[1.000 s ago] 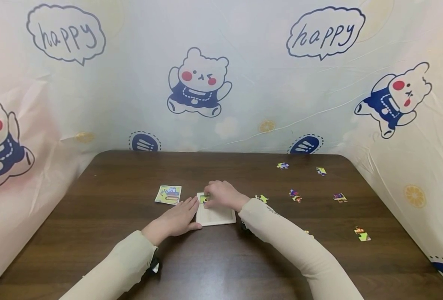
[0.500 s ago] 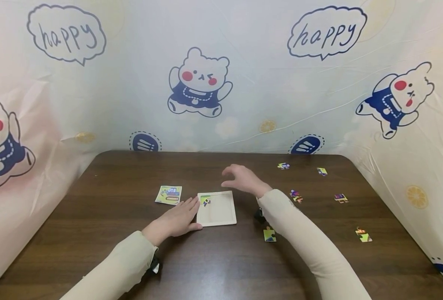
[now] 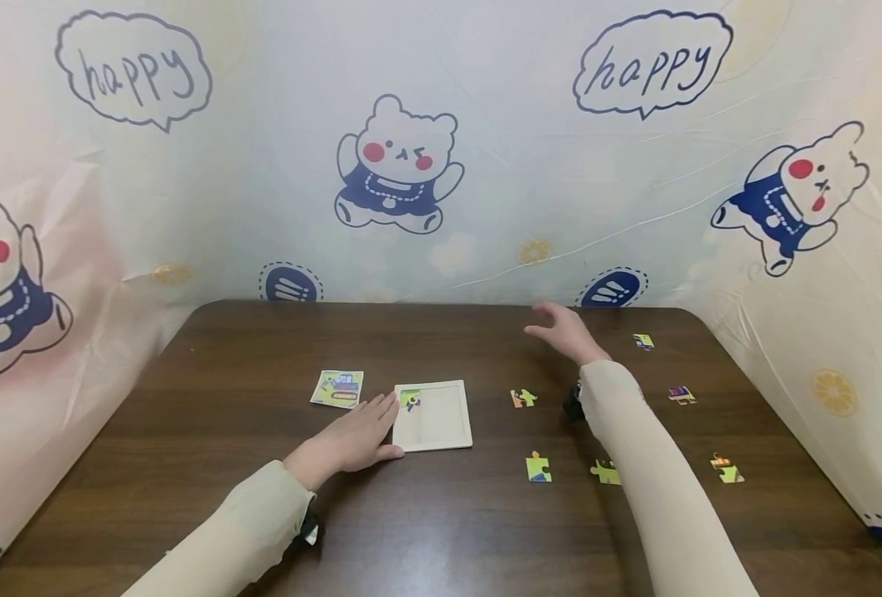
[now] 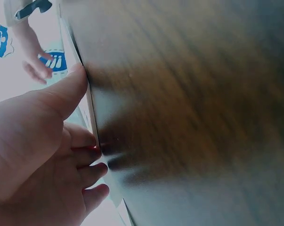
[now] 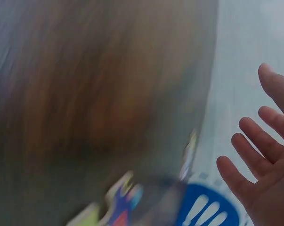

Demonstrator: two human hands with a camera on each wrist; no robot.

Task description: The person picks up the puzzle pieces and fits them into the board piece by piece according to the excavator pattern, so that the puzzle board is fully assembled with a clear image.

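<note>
A pale square puzzle tray [image 3: 444,427] lies mid-table with one puzzle piece [image 3: 410,400] in its upper left corner. My left hand [image 3: 347,435] rests against the tray's left side, fingers extended; the left wrist view shows its thumb and fingertips touching the tray edge [image 4: 91,113]. Over the far right part of the table is my right hand [image 3: 566,333], fingers spread apart and holding nothing. Below it in the right wrist view show a blurred purple puzzle piece [image 5: 122,202] and another piece [image 5: 189,157]. My right hand and forearm hide these in the head view.
Loose puzzle pieces lie to the right: a green-orange one [image 3: 522,398], a green one [image 3: 539,469], a striped one [image 3: 682,395] and several others. A picture card [image 3: 337,389] sits left of the tray. A printed curtain [image 3: 486,166] hangs behind the table [image 3: 262,340].
My right hand let go of the puzzle piece in the tray's corner, lifted away and moved right to the far pieces. My left hand stays at the tray.
</note>
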